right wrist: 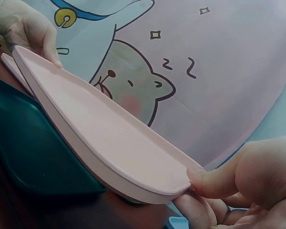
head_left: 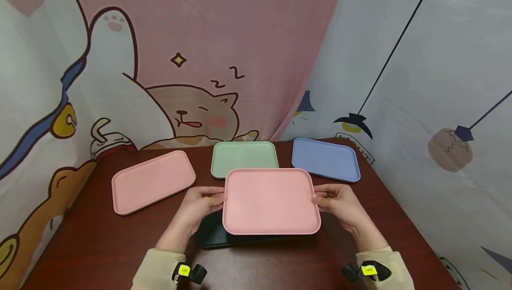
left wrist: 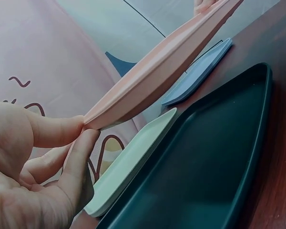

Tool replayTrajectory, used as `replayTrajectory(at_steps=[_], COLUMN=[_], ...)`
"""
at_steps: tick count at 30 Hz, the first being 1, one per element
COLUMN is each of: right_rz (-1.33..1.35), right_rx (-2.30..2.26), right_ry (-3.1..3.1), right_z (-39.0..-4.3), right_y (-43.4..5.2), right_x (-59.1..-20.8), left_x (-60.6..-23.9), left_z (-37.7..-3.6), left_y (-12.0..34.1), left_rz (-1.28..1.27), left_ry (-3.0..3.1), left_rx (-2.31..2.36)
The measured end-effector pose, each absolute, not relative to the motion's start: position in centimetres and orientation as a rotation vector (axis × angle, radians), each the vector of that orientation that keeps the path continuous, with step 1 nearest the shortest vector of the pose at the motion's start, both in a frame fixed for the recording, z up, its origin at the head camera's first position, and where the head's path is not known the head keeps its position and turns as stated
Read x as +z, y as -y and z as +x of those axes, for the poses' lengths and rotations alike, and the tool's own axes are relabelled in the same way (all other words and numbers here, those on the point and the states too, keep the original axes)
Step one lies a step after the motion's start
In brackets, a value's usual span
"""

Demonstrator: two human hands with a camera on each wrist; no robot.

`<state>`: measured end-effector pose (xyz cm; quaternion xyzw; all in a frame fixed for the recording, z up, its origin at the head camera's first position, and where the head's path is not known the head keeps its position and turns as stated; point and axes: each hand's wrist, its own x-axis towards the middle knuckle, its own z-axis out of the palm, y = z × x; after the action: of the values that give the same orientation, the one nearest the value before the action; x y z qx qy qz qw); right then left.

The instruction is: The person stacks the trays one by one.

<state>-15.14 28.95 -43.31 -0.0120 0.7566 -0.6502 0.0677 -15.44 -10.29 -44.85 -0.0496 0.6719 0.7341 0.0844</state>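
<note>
A pink rectangular tray (head_left: 272, 201) with rounded corners is held up off the table between both hands. My left hand (head_left: 200, 205) pinches its left short edge, thumb above and fingers beneath, as the left wrist view shows close up. On the opposite edge my right hand (head_left: 340, 203) pinches it the same way; in the right wrist view the thumb (right wrist: 214, 179) presses on the rim. Below the raised tray lies a dark green tray (left wrist: 200, 157), partly hidden by it in the head view.
Along the back of the brown table (head_left: 100, 245) lie a light green tray (head_left: 244, 154) and a blue tray (head_left: 326, 159). A second pink tray (head_left: 154, 183), longer and narrower, lies at the left. A printed cartoon cloth (head_left: 256, 59) hangs behind the table.
</note>
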Motion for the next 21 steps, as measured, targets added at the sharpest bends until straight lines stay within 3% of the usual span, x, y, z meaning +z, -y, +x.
replayTrajectory(at_steps=[21], right_rz=[-0.053], right_rx=[-1.967], right_ry=[-2.255], right_z=[-15.8], right_y=[-26.5], right_x=[-44.2], left_x=[-45.2], left_z=[-14.8], left_y=[12.6], left_rz=[-0.213], left_ry=[-2.026], left_rx=[2.172])
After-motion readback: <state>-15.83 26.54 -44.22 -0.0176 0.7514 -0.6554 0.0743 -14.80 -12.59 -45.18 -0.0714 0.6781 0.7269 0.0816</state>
